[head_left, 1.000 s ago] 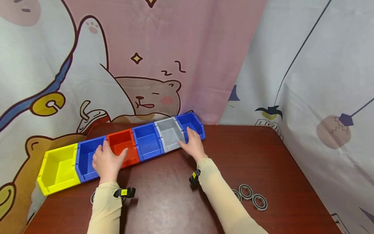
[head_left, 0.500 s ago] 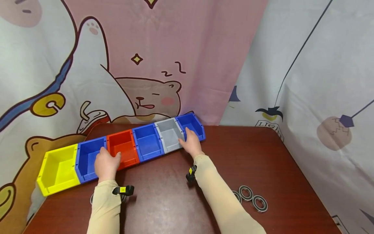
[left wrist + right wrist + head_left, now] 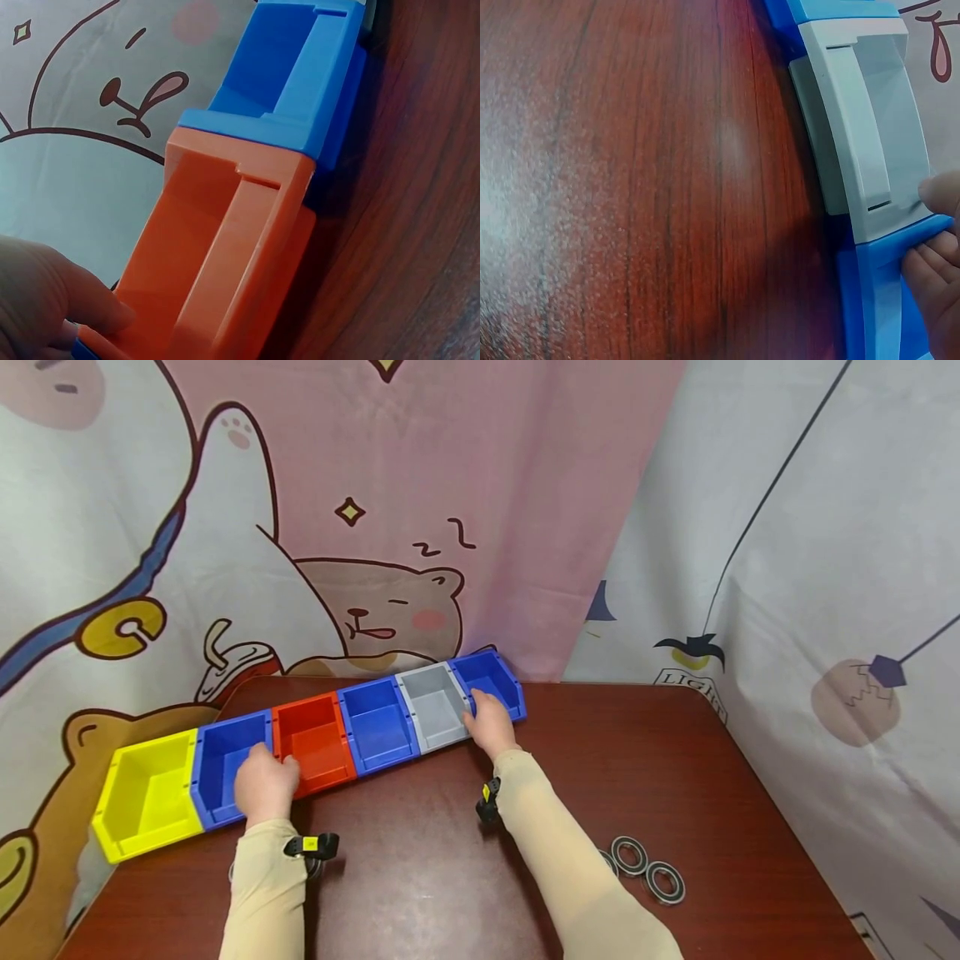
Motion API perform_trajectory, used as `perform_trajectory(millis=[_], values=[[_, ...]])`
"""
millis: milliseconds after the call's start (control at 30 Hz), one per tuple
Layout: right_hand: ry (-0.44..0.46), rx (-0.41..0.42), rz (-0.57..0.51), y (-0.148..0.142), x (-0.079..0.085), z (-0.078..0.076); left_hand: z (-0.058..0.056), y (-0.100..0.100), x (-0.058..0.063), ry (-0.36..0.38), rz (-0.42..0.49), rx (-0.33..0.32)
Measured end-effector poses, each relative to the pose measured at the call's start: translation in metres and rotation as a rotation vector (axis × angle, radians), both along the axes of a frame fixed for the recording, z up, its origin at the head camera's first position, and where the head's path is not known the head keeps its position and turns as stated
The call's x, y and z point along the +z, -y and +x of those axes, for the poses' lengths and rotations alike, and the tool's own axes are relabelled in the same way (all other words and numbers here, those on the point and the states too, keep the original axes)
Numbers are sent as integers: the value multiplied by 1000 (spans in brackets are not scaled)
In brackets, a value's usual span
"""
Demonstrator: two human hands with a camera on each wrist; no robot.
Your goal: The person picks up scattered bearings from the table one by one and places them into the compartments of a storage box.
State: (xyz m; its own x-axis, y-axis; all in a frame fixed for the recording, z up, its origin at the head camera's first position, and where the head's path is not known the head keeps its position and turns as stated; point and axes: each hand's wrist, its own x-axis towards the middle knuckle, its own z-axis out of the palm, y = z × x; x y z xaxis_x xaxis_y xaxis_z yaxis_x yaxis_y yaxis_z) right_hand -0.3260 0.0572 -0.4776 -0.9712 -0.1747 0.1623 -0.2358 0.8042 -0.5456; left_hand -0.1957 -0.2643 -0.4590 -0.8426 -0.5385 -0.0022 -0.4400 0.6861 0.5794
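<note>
A row of joined plastic storage bins runs slantwise across the back of the table. My left hand [image 3: 264,781] pinches the wall between the red bin [image 3: 318,752] and a blue bin [image 3: 213,777]; its thumb [image 3: 97,304] is on the red side in the left wrist view. Toward the row's right end, my right hand [image 3: 491,724] grips the wall between the grey bin [image 3: 433,697] and the end blue bin [image 3: 486,675]. In the right wrist view its thumb [image 3: 939,191] lies inside the grey bin, with the fingers on the blue side.
A yellow bin [image 3: 153,785] ends the row at left, and another blue bin [image 3: 378,727] sits mid-row. Ball bearings [image 3: 665,898] lie on the table [image 3: 420,868] by my right forearm; more metal rings [image 3: 315,868] are partly hidden by my left sleeve. A printed curtain [image 3: 525,527] hangs behind.
My left hand has lowered slightly and its spread thumb and fingers have closed on the bin wall. The right hand has closed on its wall too. The bins look unmoved.
</note>
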Motion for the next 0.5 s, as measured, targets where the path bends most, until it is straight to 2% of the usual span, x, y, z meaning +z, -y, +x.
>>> perform_trajectory(millis=[233,500], values=[[-15,-51,15,2,3,1,-1,1,-1,16,-7,26],[-45,-95,50,-9,8,11,4,-4,-1,-18,-25,21]])
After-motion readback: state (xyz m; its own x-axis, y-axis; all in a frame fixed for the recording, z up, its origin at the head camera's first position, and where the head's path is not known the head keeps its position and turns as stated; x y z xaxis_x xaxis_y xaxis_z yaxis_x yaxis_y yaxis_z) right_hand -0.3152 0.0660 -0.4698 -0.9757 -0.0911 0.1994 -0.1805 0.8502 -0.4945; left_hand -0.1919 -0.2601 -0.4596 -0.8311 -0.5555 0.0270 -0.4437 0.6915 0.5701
